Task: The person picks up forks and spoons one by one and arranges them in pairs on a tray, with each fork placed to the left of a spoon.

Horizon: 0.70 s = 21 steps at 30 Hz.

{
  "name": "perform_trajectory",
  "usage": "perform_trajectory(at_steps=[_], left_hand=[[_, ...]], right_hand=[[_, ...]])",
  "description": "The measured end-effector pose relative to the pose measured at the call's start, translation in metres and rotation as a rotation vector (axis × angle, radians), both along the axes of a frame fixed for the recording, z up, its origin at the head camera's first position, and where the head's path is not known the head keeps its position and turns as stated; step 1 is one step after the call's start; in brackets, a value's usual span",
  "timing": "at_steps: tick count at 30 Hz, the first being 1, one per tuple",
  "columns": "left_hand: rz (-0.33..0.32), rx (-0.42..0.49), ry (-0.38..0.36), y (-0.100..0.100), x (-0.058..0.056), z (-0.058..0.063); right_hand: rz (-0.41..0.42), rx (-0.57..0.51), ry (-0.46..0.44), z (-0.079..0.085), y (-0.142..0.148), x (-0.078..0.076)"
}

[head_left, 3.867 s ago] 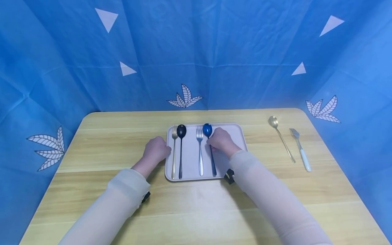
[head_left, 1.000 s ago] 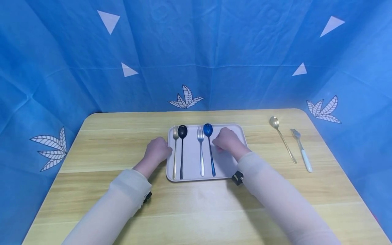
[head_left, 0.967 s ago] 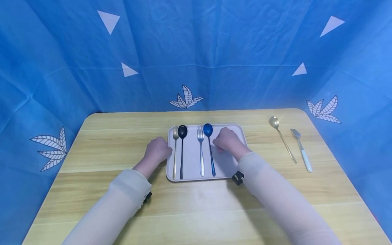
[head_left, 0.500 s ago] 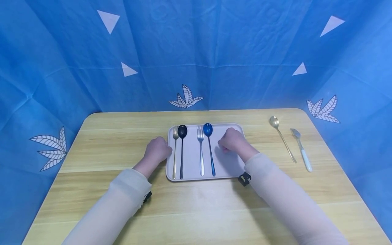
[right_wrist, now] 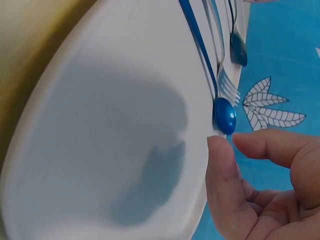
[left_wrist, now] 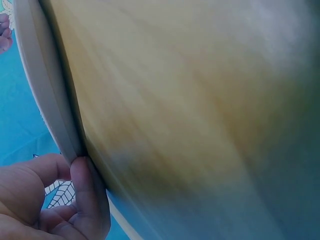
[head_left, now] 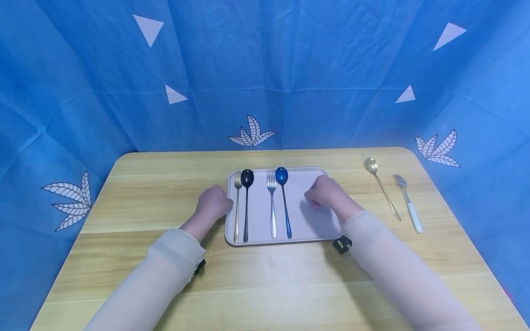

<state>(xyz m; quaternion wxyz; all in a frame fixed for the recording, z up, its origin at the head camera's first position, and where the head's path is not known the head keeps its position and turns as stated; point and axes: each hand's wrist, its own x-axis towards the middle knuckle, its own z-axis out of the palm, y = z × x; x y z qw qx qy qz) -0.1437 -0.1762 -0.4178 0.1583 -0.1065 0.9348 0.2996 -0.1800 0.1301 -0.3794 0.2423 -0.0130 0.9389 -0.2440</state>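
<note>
1. A steady tray [head_left: 259, 216] looked like the key to neat work: a light, firm hold on its rim seemed enough to stop the cutlery sliding.
2. The blue spoon [head_left: 285, 201] lay near the right hand [head_left: 327, 191], so good practice called for fingers well above its slim handle, lest a brush turn it.
3. At the tray's left edge, the left hand [head_left: 212, 202] pinched the rim between thumb and forefinger, closed right up to it.
4. Over the tray's right part, the right hand held nothing, thumb and forefinger tips parted by a narrow gap, the other fingers loosely curled.
5. The tray sat on a wood-grain table [head_left: 265, 285], bearing, left to right, a gold fork [head_left: 237, 207], black spoon [head_left: 246, 207], silver fork [head_left: 272, 207] and the blue spoon, handles toward the person.
6. Well to the right, a gold spoon [head_left: 384, 191] and pale-handled knife [head_left: 408, 203] lay untouched on the table.
</note>
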Motion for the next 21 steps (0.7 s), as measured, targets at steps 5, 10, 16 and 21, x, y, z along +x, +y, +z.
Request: perform_trajectory(at_steps=[5, 10, 16, 21], left_hand=[[0.005, 0.001, -0.003, 0.000, -0.001, -0.002], [0.015, 0.002, -0.008, 0.000, -0.001, -0.002], [0.009, -0.002, -0.007, 0.001, -0.002, -0.002], [0.007, -0.006, -0.007, 0.002, -0.001, -0.001]], right_hand=[[0.010, -0.009, 0.014, 0.001, 0.014, 0.001], [-0.013, -0.029, 0.007, 0.006, 0.028, 0.002], [-0.042, -0.012, -0.020, 0.010, 0.049, 0.000], [-0.070, -0.027, -0.033, 0.014, 0.067, 0.000]])
